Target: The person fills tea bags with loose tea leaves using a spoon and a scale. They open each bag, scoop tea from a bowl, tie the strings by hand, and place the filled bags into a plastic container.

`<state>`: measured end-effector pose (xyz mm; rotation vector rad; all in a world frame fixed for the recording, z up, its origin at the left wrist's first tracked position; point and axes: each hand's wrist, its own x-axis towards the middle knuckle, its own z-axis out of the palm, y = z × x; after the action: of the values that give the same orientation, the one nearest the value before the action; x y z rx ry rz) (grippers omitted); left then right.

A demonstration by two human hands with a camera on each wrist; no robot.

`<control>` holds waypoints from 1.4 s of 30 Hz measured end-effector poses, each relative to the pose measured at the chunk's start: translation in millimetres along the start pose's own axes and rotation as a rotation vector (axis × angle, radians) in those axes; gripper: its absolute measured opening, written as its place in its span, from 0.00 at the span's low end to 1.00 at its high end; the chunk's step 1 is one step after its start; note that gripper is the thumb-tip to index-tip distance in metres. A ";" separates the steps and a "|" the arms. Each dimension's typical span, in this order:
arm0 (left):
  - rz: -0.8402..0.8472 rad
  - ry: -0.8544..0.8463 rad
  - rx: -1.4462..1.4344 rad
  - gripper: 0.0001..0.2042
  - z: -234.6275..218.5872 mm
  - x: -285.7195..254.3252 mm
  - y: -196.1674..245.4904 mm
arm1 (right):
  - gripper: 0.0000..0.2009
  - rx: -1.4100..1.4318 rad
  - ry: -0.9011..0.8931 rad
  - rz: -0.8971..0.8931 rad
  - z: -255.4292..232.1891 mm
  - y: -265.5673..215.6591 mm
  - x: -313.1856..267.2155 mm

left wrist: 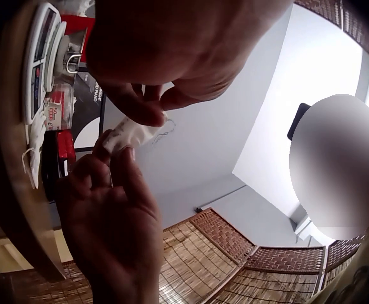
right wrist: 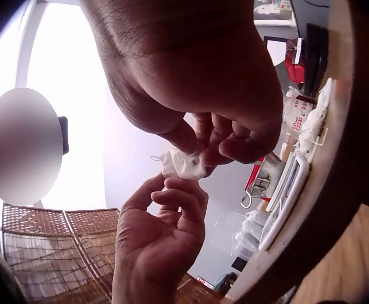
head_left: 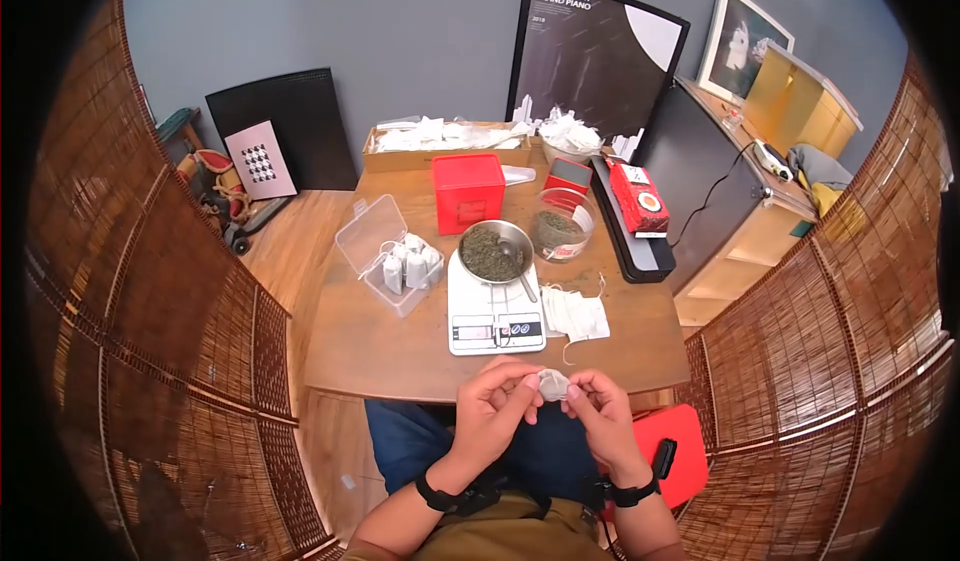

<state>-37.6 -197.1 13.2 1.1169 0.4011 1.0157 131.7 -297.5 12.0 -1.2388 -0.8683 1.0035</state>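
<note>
A small white tea bag (head_left: pixel 553 385) is held in front of the table's near edge, over the person's lap. The left hand (head_left: pixel 497 408) pinches one side of it between thumb and fingers. From the other side, the right hand (head_left: pixel 600 416) pinches it too. In the right wrist view, the tea bag (right wrist: pixel 182 165) looks crumpled, with a bit of string at one end. Beyond the hands, a metal bowl (head_left: pixel 482 273) of dried leaves with a spoon in it stands on a white kitchen scale (head_left: pixel 470 306). Flat white drawstring bags (head_left: pixel 590 318) lie right of the scale.
Left of the scale, an open clear box (head_left: pixel 400 303) contains several filled bags. Behind stand a red canister (head_left: pixel 468 189), a clear tub (head_left: pixel 580 239) of leaves and a cardboard tray (head_left: pixel 400 162). A red packet (head_left: pixel 632 201) lies at right. A red stool (head_left: pixel 685 441) is beside the person.
</note>
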 end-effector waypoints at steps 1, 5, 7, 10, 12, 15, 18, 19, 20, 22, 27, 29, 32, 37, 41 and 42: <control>-0.019 0.010 0.042 0.10 -1.9 -0.8 -0.1 | 0.07 -0.003 -0.009 -0.013 0.7 1.7 0.7; -0.105 0.042 0.060 0.09 -6.9 -3.7 -0.3 | 0.07 0.012 -0.005 0.028 2.0 9.9 5.1; -0.191 0.037 0.065 0.09 -8.1 -4.0 4.9 | 0.08 0.041 0.043 0.045 4.5 12.3 9.9; -0.178 0.047 0.022 0.11 -10.7 -2.4 2.3 | 0.10 0.080 0.069 0.067 6.2 13.3 17.4; -0.211 0.041 0.043 0.14 -10.3 -1.5 6.8 | 0.11 0.063 0.088 0.080 4.7 10.3 21.5; -0.256 0.002 0.090 0.20 -13.9 -2.2 6.4 | 0.12 0.052 0.111 0.100 0.9 7.0 23.9; -0.245 -0.068 0.159 0.23 -17.9 -7.7 -0.3 | 0.11 0.083 0.129 0.109 2.9 7.4 21.7; -0.211 -0.108 0.203 0.24 -18.6 -8.7 -1.3 | 0.10 0.104 0.140 0.102 4.0 8.2 21.8; -0.219 -0.103 0.206 0.24 -18.8 -9.8 0.3 | 0.10 0.109 0.139 0.110 5.1 9.9 22.2; -0.183 -0.123 0.351 0.20 -18.0 -12.9 5.6 | 0.09 0.115 0.149 0.123 6.6 13.9 22.3; -0.273 -0.065 0.373 0.13 -24.1 -21.9 9.1 | 0.08 0.125 0.115 0.155 9.0 16.9 27.8; -0.285 -0.021 0.362 0.12 -22.0 -23.2 11.9 | 0.08 0.116 0.084 0.170 14.4 13.9 29.6; -0.299 0.084 0.280 0.11 -20.9 -22.5 8.7 | 0.08 0.187 0.186 0.054 23.4 12.5 33.8; -0.255 0.253 0.254 0.11 -14.8 -14.8 3.3 | 0.14 -0.163 0.062 -0.316 21.1 18.5 25.5; -0.142 0.266 0.330 0.09 -6.8 -9.1 -3.5 | 0.16 -0.260 -0.058 -0.324 26.1 19.8 32.9; -0.138 0.289 0.333 0.09 -4.7 -6.0 -4.3 | 0.16 -0.225 -0.045 -0.298 27.2 23.3 35.7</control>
<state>-42.0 -199.8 6.2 1.2204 0.8936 1.0129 115.3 -253.8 -7.5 -1.2316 -1.1879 0.7104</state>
